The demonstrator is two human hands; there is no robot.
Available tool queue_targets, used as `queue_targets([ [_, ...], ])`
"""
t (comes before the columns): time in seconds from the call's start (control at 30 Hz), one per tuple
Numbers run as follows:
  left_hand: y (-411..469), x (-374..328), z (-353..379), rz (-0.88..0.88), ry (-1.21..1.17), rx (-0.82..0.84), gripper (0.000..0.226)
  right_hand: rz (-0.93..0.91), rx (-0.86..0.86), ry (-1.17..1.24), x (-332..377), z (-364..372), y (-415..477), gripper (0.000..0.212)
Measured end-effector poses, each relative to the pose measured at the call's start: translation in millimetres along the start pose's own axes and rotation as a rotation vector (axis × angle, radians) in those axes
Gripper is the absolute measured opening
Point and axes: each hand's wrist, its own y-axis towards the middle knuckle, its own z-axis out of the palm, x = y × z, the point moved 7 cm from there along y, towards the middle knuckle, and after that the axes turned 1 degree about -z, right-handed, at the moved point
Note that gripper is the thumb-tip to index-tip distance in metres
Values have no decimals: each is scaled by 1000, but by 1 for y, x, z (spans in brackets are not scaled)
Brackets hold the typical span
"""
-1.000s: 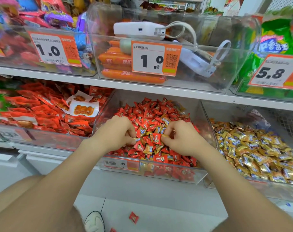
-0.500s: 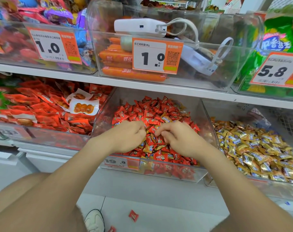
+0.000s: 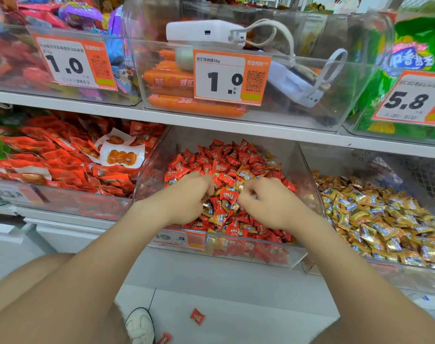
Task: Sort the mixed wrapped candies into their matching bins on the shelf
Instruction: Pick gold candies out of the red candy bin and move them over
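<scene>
Both hands are sunk in the middle clear bin (image 3: 308, 194) on the lower shelf, which is heaped with red wrapped candies (image 3: 226, 157) and a scatter of gold wrapped candies (image 3: 245, 174) mixed among them; the left hand (image 3: 184, 197) lies at about nine o'clock in the heap, fingers curled down into the wrappers, and whether it has pinched a piece cannot be told; the right hand (image 3: 266, 202) sits at about three o'clock, fist curled tight with gold foil showing at the fingertips (image 3: 246, 192), though its hold on any one candy is not clear; the two hands are near each other but apart, a red candy (image 3: 227, 196) lying between them. At three o'clock from this bin stands the neighbouring bin (image 3: 310, 167) filled with matching gold candies (image 3: 385, 219); at nine o'clock a bin holds flat red snack packets (image 3: 62, 157). At twelve o'clock, on the shelf above, a clear bin holds orange sausages (image 3: 171, 83) behind a 1.0 price tag (image 3: 229, 78), with a white power bank (image 3: 201, 32) resting on its rim. On the floor at six o'clock lie a fallen red candy (image 3: 197, 316) and a white shoe (image 3: 140, 326).
</scene>
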Motion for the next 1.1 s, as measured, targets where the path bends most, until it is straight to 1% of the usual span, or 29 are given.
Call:
queue_targets([
  [0.03, 2, 3, 1, -9, -11, -21, 23, -2, -49, 15, 1, -5, -1, 36],
  [0.07, 2, 4, 0, -8, -24, -42, 13, -5, -86, 30, 1, -7, -2, 40],
  [0.13, 3, 7, 2, -12, -28, -56, 39, -15, -108, 54, 3, -9, -4, 53],
  [0.17, 3, 8, 3, -17, -25, -54, 51, -19, -94, 48, 4, -7, -4, 56],
  [0.2, 2, 9, 3, -14, -11, -54, 61, -35, -73, 43, 5, -5, -5, 54],
  [0.27, 4, 11, 6, -21, 35, -36, 75, -58, -41, 52, 7, 2, -2, 32],
  [0.3, 5, 12, 7, -29, 45, -30, 79, -51, -38, 70, 8, 3, -1, 28],
  [0.37, 7, 12, 7, -28, 51, -30, 81, -19, -40, 130, 10, 5, 1, 41],
  [0.4, 8, 11, 7, -14, 50, -34, 82, -4, -28, 162, 11, 6, 2, 44],
  [0.47, 9, 9, 9, 4, 50, -26, 91, 8, 18, 154, 15, 13, 1, 37],
  [0.53, 10, 7, 12, 27, 45, -20, 102, -6, 12, -17, 17, 16, 1, 22],
  [0.57, 11, 6, 12, 35, 48, -16, 104, -5, 5, -133, 18, 18, 1, 22],
  [0.6, 12, 6, 13, 46, 54, -15, 104, -6, 5, -216, 18, 22, 1, 26],
  [0.67, 14, 7, 14, 62, 57, -6, 100, -18, 2, -240, 19, 28, 4, 32],
  [0.7, 16, 8, 15, 62, 56, 7, 97, -12, 3, -215, 21, 28, 5, 31],
  [0.8, 20, 8, 17, 91, 61, 32, 78, 20, 8, -114, 17, 27, 9, 13],
  [0.87, 21, 5, 19, 101, 89, 55, 63, 55, 10, -65, 12, 24, 8, 25],
  [0.9, 22, 4, 20, 100, 111, 68, 59, 73, -8, -35, 12, 20, 7, 30],
  [1.03, 25, 2, 24, 105, 134, 74, 48, 72, -177, 37, 11, 1, 0, 42],
  [1.1, 25, 3, 24, 98, 133, 83, 41, 46, -216, 85, 10, -4, 1, 54],
])
